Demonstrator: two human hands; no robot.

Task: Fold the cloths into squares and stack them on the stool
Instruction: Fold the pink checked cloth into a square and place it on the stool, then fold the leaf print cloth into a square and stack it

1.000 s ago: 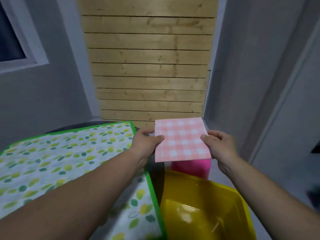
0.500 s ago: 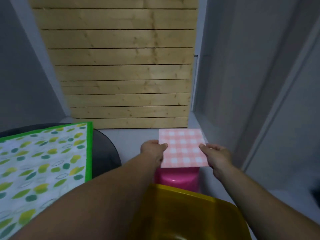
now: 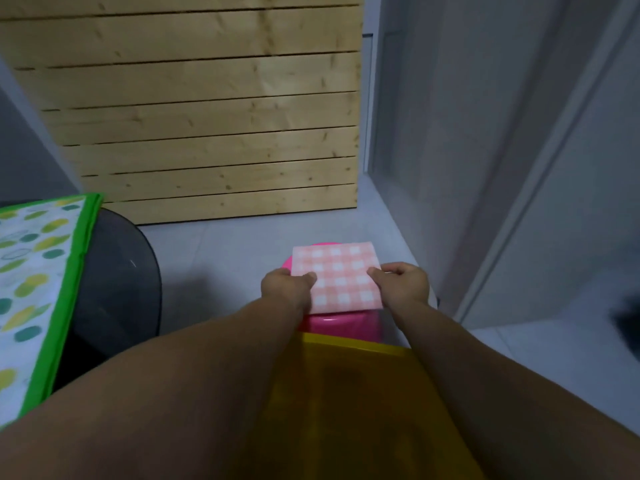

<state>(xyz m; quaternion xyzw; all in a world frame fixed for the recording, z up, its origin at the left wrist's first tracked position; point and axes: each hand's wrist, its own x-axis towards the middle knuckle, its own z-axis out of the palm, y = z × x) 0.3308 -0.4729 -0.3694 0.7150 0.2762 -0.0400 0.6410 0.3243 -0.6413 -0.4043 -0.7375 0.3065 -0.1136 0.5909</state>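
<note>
A pink-and-white checked cloth [image 3: 337, 277], folded into a square, lies flat over the top of a pink stool [image 3: 341, 323]. My left hand [image 3: 285, 284] pinches its left edge and my right hand [image 3: 401, 282] pinches its right edge. Whether the cloth rests on the stool or hovers just above it I cannot tell. The cloth covers most of the stool's seat, so only the pink front and a bit of the far rim show.
A yellow plastic tub [image 3: 349, 393] stands just in front of the stool, under my forearms. At the left is a dark round table [image 3: 121, 271] with a green-edged leaf-print cloth [image 3: 31, 271] on it. A wooden slatted panel [image 3: 207, 133] leans against the back wall.
Both hands have carried the folded cloth forward and down, from in the air to the top of the pink stool. The view has swung right, away from the table.
</note>
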